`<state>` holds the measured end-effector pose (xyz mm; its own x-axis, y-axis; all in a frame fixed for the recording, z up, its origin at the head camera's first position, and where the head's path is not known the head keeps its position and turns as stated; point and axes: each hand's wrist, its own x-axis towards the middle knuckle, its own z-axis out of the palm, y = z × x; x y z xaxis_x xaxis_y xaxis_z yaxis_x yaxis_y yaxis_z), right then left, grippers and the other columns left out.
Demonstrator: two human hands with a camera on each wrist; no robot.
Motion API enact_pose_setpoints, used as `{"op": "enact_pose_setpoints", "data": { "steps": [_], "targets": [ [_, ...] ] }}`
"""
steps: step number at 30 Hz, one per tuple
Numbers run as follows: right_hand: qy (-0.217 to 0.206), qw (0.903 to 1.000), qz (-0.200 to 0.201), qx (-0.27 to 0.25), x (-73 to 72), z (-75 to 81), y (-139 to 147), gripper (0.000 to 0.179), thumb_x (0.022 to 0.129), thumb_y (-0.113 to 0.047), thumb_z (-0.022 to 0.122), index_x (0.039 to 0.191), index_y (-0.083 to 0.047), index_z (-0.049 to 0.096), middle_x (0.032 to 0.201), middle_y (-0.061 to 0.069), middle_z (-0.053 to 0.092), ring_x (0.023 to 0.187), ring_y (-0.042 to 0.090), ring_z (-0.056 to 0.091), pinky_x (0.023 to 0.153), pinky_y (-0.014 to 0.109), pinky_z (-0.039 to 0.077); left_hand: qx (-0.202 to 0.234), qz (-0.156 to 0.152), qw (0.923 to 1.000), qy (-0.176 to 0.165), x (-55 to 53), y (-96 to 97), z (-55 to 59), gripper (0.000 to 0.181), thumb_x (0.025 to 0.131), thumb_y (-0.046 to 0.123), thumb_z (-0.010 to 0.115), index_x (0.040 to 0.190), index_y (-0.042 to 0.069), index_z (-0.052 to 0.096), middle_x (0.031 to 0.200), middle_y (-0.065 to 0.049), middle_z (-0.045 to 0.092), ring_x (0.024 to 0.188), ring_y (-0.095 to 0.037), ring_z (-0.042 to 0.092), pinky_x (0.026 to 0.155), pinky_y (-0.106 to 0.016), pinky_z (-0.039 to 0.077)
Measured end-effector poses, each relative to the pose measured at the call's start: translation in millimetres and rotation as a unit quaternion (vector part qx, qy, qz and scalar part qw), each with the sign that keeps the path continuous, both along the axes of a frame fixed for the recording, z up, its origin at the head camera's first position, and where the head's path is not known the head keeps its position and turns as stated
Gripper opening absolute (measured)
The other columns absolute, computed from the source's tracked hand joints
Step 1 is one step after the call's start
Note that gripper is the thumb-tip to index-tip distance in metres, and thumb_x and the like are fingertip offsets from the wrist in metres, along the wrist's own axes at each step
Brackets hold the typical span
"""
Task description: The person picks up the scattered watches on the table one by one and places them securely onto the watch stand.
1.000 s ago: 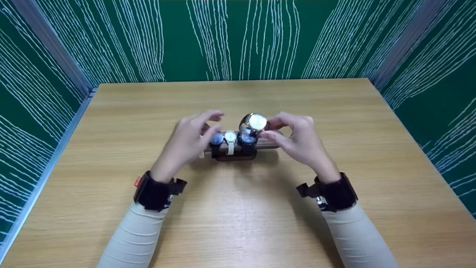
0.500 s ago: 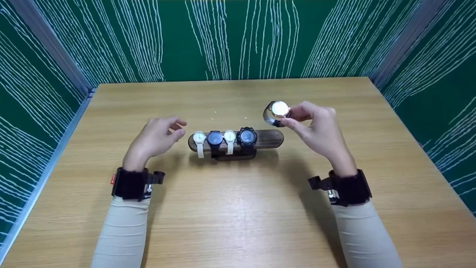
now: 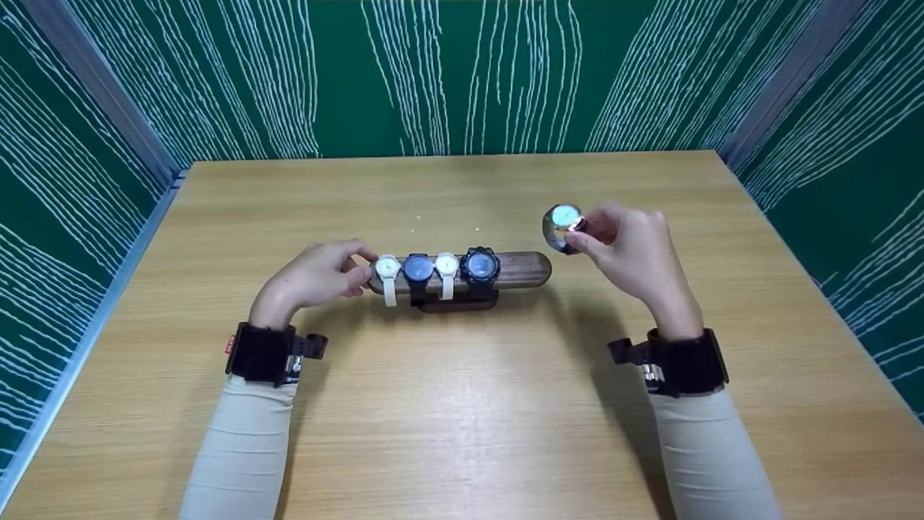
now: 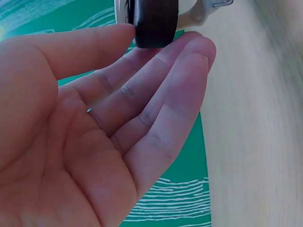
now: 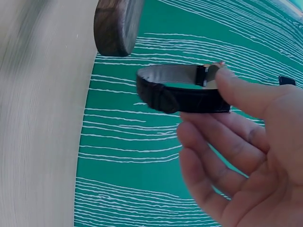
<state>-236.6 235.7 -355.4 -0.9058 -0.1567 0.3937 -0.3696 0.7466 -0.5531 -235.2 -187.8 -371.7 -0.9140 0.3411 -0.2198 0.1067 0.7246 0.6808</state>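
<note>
A dark wooden watch stand [image 3: 523, 269] with a rounded bar rests on the table. Two white-strapped watches [image 3: 388, 267], a blue-faced dark watch [image 3: 418, 268] and a chunky black watch [image 3: 481, 266] are strapped round its left and middle part. At the bar's left end, my left hand [image 3: 317, 273] has its thumb and fingertips on opposite sides of the wood, holding it. To the right of the stand my right hand [image 3: 628, 249] pinches a wristwatch [image 3: 565, 218] between thumb and fingers. That watch has a gold-toned case and a black strap [image 5: 194, 98] closed into a loop.
The wooden table [image 3: 462, 404] has its back edge against a green wall [image 3: 375, 79] with white line patterns. Tiny pale specks lie behind the stand. Both wrists carry black bands [image 3: 263, 354].
My right hand has carried the gold-toned watch rightward, away from above the stand. My left hand drew back left, then returned to the bar's left end.
</note>
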Motion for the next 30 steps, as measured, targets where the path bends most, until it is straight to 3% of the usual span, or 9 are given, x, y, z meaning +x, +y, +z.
{"op": "enact_pose_setpoints", "data": {
  "steps": [13,30],
  "targets": [
    [-0.072,0.9966,0.012,0.038,-0.5,-6.2,1.6,0.014,0.094,-0.018,0.083,0.094,-0.005,0.078,0.082,0.008,0.078,0.071,0.02,0.069,0.061,0.027,0.05,-0.001,0.0,1.0,-0.002,2.4,1.8,2.3,0.031,0.11,0.018,0.056,0.14,0.013,0.062,0.111,-0.018,0.075,0.101,-0.034,0.073,0.086,-0.041,0.055],
    [-0.114,0.9913,0.027,0.06,-2.3,-15.3,-8.6,0.019,0.094,-0.02,0.083,0.09,-0.004,0.074,0.078,0.008,0.075,0.068,0.023,0.067,0.066,0.037,0.05,0.008,0.002,0.9999,-0.009,0.7,2.7,-1.2,0.029,0.111,0.018,0.055,0.139,0.013,0.062,0.112,-0.017,0.076,0.102,-0.032,0.074,0.09,-0.043,0.056]
  ]
}}
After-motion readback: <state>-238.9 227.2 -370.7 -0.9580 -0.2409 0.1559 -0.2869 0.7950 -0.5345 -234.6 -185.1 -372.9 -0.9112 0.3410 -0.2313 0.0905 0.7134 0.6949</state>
